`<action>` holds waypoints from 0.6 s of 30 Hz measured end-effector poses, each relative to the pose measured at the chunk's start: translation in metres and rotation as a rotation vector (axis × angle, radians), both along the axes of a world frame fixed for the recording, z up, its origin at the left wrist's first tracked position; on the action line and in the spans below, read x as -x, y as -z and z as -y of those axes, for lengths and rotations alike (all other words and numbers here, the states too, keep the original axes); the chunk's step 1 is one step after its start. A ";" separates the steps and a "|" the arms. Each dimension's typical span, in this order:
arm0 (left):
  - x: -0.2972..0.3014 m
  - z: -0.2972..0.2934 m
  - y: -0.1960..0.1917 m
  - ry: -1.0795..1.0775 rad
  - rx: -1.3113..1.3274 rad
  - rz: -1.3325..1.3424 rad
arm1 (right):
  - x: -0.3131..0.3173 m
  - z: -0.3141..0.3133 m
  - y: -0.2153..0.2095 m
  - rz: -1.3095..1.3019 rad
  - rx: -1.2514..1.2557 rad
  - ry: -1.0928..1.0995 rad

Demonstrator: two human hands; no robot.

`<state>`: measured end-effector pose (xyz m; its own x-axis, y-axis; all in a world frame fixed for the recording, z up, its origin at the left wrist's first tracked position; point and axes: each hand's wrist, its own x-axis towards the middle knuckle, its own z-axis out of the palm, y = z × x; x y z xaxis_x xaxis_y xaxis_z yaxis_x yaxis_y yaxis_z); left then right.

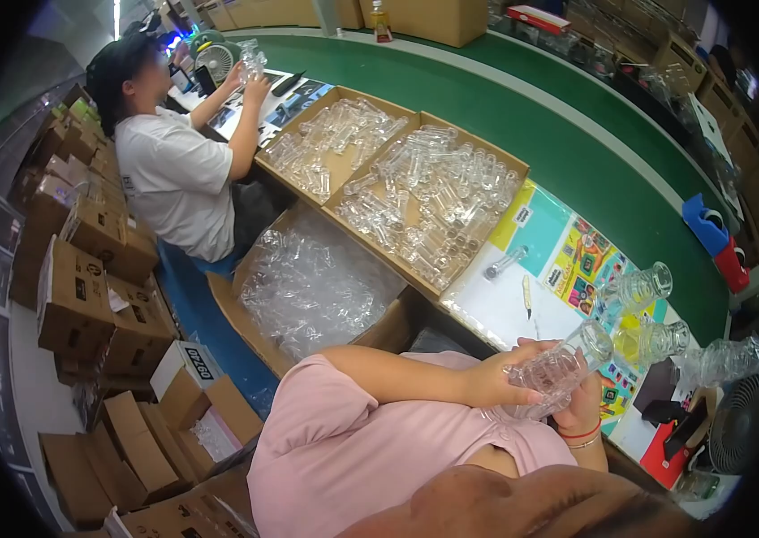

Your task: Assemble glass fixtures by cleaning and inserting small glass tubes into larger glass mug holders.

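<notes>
In front of my chest I hold a clear, bottle-shaped vessel (560, 366) with a ringed neck, tilted so its round rim points up and to the right. My left hand (498, 380) is closed round its lower left side. My right hand (582, 405), with a red cord and a bangle at the wrist, grips it from the right and below. Just beyond, similar clear vessels (662, 342) stand on the table's colourful printed sheet (590, 260). A small clear tube (507, 260) and a slim pale-handled tool (527, 294) lie on the white surface beside them.
Two shallow cardboard trays (426, 193) of clear tubes sit ahead. Left of me is a carton of clear plastic bags (312, 278); more cartons (75, 287) are stacked behind. A co-worker (173, 161) holds a clear piece. A black fan (745, 421) stands at right.
</notes>
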<state>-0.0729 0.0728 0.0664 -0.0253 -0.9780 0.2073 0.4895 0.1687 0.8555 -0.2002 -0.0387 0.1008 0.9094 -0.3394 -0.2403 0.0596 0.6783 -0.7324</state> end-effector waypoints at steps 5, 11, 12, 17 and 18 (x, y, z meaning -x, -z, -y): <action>-0.014 0.004 -0.001 0.137 -0.022 0.018 | 0.000 -0.005 -0.001 0.005 -0.033 0.071; -0.017 0.001 -0.005 0.165 -0.046 0.069 | 0.004 -0.004 -0.004 -0.011 -0.064 0.042; -0.015 0.002 -0.005 0.167 -0.047 0.069 | 0.006 -0.004 -0.002 -0.011 -0.065 0.044; -0.011 0.003 -0.010 0.191 -0.063 0.070 | 0.010 -0.005 -0.007 0.001 -0.075 0.062; -0.010 0.004 -0.012 0.189 -0.063 0.073 | 0.011 -0.004 -0.009 0.004 -0.075 0.060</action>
<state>-0.0628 0.0692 0.0780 -0.2226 -0.9653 0.1368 0.4433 0.0247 0.8960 -0.2112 -0.0347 0.1098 0.8892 -0.3741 -0.2634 0.1043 0.7264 -0.6793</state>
